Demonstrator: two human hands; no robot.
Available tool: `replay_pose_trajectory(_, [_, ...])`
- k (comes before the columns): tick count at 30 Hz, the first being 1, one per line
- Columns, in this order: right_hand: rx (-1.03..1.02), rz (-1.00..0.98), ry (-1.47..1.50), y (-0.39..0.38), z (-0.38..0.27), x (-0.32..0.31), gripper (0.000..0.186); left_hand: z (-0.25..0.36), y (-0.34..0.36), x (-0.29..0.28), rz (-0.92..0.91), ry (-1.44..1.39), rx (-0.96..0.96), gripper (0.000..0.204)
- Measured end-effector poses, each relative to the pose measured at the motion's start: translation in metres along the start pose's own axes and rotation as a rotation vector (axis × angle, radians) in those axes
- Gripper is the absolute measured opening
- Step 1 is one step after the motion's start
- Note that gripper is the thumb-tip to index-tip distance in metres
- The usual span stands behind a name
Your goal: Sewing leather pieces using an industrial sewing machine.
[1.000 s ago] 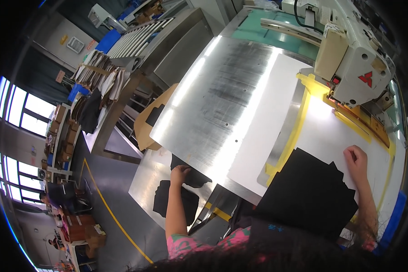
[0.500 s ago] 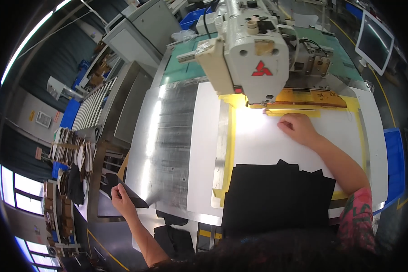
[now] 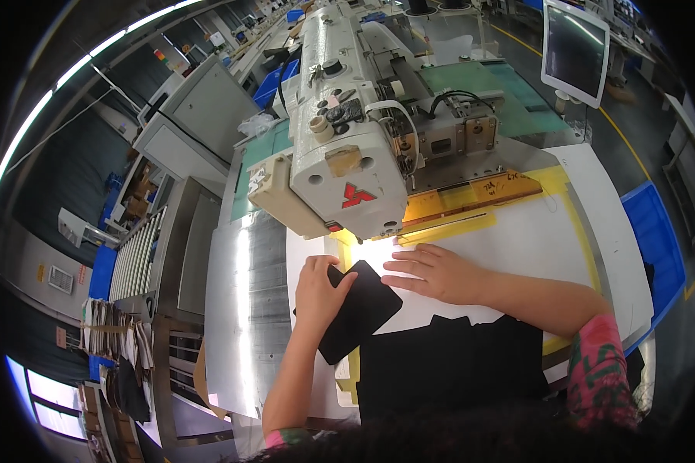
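My left hand (image 3: 316,297) has its thumb and fingers closed on a flat black piece (image 3: 365,307) with rounded corners, held tilted over the white work surface (image 3: 510,251). My right hand (image 3: 439,276) reaches in from the right, palm down and fingers spread. Its fingertips are close to the piece's upper right edge; whether they touch it I cannot tell. Just beyond both hands is the brightly lit spot below the white sewing machine head (image 3: 347,174). Overlapping black sheets (image 3: 452,363) lie at the front, near my body.
An orange strip (image 3: 471,197) and yellow tape (image 3: 575,231) edge the white surface. A bare metal plate (image 3: 239,309) lies to the left. At the right stand a blue bin (image 3: 650,247) and a monitor (image 3: 575,54). Bundled papers (image 3: 116,332) hang at far left.
My left hand has come from the table's left edge to the front of the machine with the black piece. My right hand has uncurled and spread its fingers. The whole view has shifted.
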State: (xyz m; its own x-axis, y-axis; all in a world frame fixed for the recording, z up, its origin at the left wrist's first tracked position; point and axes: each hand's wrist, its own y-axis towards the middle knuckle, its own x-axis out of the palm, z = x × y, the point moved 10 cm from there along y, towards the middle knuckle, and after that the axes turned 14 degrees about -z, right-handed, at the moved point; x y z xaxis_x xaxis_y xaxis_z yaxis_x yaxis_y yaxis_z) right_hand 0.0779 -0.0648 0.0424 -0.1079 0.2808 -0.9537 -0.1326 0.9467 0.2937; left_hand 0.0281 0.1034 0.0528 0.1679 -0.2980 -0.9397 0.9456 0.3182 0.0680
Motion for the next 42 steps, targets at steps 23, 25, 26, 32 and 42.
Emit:
replay_pose_trajectory(23, [-0.13, 0.107, -0.102, 0.027, 0.013, 0.028, 0.005, -0.039, 0.069, 0.016, -0.053, -0.005, -0.027, 0.033])
replay_pose_trajectory(25, [-0.075, 0.093, -0.116, 0.019, 0.024, 0.026, 0.007, -0.043, 0.079, 0.029, -0.111, 0.067, -0.031, 0.036])
replay_pose_trajectory(26, [-0.025, 0.077, -0.137, 0.007, 0.032, 0.023, 0.008, -0.043, 0.079, 0.026, -0.031, 0.007, -0.031, 0.035])
replay_pose_trajectory(32, [0.364, -0.131, -0.189, -0.098, 0.096, -0.007, 0.027, 0.021, 0.02, 0.018, 0.073, -0.033, 0.264, 0.014])
replay_pose_trajectory(42, [0.539, -0.143, 0.027, -0.102, 0.086, 0.002, 0.057, 0.15, 0.032, 0.074, -0.235, 0.13, 0.723, 0.057])
